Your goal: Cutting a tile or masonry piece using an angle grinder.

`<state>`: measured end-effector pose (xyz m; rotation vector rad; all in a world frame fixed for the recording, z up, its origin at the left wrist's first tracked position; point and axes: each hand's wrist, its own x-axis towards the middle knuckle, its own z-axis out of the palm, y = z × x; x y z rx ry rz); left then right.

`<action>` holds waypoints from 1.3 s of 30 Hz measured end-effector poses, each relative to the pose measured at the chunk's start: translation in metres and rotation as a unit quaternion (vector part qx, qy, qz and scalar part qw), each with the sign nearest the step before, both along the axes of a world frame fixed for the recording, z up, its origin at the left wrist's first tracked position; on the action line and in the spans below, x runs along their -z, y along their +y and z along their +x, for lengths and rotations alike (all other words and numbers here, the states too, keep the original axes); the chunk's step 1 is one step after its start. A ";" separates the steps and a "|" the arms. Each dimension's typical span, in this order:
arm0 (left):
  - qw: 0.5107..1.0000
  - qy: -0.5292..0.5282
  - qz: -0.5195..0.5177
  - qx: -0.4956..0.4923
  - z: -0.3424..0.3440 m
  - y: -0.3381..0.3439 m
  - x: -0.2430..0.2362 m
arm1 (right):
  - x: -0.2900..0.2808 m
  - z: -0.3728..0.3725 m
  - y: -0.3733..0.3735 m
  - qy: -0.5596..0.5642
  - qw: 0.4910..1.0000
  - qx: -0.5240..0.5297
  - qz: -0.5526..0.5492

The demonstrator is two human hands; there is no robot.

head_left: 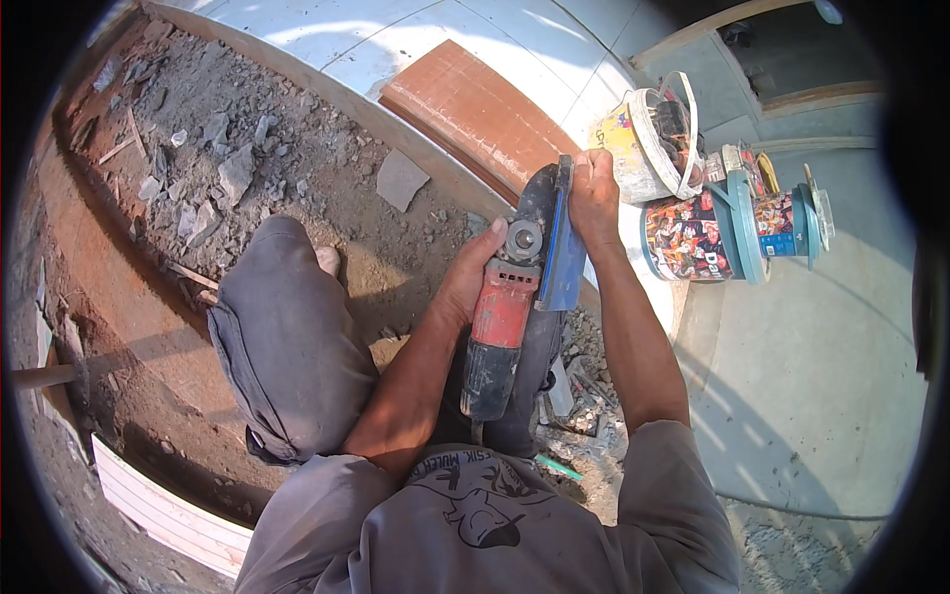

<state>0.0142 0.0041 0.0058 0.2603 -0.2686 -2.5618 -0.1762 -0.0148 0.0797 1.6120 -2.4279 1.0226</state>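
Observation:
My left hand [467,272] wraps round the head end of a red and black angle grinder [497,319], its thumb beside the round metal spindle flange. The grinder lies upside along my lap, its black rear end toward my body. No disc is plain to see on it. Close against its right side is a long flat blue plate [564,262] with a dark edge. My right hand [595,198] grips the far end of this plate, fingers closed round it. Whether the plate is fixed to the grinder I cannot tell.
Brown tiles [485,114] lie stacked on the white tiled floor ahead. A tilted white bucket [661,148] with tools and several blue-rimmed pails [693,236] stand at the right. Broken rubble [237,173] covers the sunken ground at the left. A white plank [163,515] lies near left.

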 end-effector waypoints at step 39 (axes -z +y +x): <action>0.999 0.015 -0.027 -0.029 -0.006 0.000 0.000 | -0.083 0.103 0.077 0.168 0.927 -0.303 0.141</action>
